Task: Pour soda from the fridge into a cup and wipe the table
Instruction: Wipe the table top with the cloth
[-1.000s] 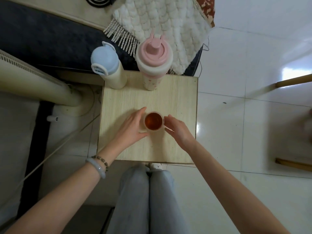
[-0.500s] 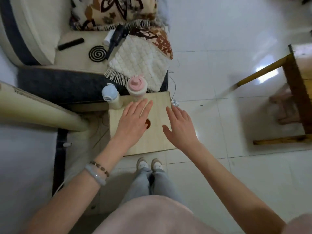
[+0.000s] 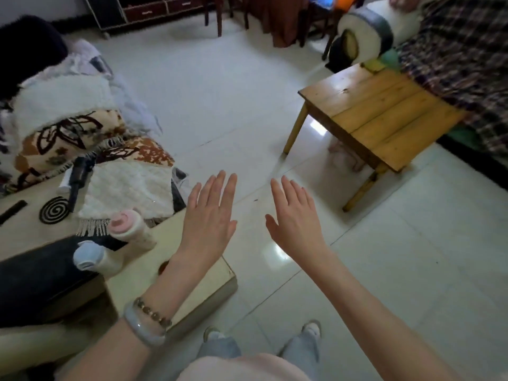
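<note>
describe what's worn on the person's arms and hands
Both forearms are bare, with no sleeves showing. The left hand has two things at its wrist: a brown beaded bracelet and a smooth pale grey-blue bangle. The right hand wears nothing.

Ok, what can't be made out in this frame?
Cup: head view, only a sliver shows beside the left forearm, so its fill level is unreadable.
Pink-lidded bottle and blue-lidded bottle: head view, motion blur hides any labels.
Small table: head view, partly covered by the forearm, so spills cannot be judged.
Fridge: outside the frame.
</note>
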The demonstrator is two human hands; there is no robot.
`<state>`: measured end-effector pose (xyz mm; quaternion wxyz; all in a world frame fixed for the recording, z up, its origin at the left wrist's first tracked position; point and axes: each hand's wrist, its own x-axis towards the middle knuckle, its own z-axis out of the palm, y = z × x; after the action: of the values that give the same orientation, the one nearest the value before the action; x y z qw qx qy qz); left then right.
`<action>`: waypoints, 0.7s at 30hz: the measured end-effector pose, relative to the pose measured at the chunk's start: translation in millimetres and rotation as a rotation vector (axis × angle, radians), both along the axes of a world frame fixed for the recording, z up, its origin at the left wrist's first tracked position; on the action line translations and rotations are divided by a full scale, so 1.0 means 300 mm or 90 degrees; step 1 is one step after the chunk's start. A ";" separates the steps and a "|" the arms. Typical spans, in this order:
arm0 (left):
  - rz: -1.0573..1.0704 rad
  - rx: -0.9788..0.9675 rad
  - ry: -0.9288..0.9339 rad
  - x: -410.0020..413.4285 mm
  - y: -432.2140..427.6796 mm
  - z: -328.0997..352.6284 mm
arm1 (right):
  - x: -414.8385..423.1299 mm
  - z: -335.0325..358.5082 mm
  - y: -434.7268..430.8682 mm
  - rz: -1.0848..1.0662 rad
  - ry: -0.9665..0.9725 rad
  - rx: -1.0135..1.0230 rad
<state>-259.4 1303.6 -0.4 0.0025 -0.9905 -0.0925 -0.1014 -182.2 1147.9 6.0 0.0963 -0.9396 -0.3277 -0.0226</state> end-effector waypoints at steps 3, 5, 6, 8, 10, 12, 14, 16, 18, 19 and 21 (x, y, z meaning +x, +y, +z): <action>-0.058 0.000 -0.002 0.117 -0.192 0.010 | 0.074 0.025 -0.209 -0.062 -0.002 0.002; -0.091 0.000 -0.001 0.195 -0.342 0.013 | 0.125 0.034 -0.366 -0.096 -0.009 0.002; -0.107 -0.001 -0.003 0.235 -0.418 0.014 | 0.151 0.039 -0.445 -0.110 -0.017 0.004; -0.134 0.002 -0.009 0.312 -0.563 0.018 | 0.203 0.046 -0.598 -0.133 -0.028 0.005; -0.161 -0.008 -0.021 0.383 -0.703 0.022 | 0.251 0.055 -0.743 -0.151 -0.024 -0.006; -0.185 -0.018 -0.032 0.446 -0.838 0.031 | 0.299 0.068 -0.880 -0.171 -0.032 -0.007; -0.208 -0.023 -0.036 0.503 -0.958 0.042 | 0.342 0.074 -0.998 -0.201 -0.041 -0.012; -0.236 -0.033 -0.033 0.557 -1.062 0.049 | 0.375 0.080 -1.101 -0.228 -0.042 -0.018; -0.259 -0.034 -0.029 0.617 -1.154 0.057 | 0.408 0.084 -1.194 -0.250 -0.042 -0.012; -0.270 -0.032 -0.026 0.647 -1.196 0.059 | 0.425 0.084 -1.237 -0.260 -0.036 -0.013; -0.296 -0.028 -0.021 0.709 -1.276 0.058 | 0.459 0.077 -1.316 -0.289 -0.032 -0.019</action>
<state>-46.7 920.9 16.9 -0.0437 -0.9833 0.1358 -0.1132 -44.5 753.1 29.0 0.0666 -0.9897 -0.1102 -0.0619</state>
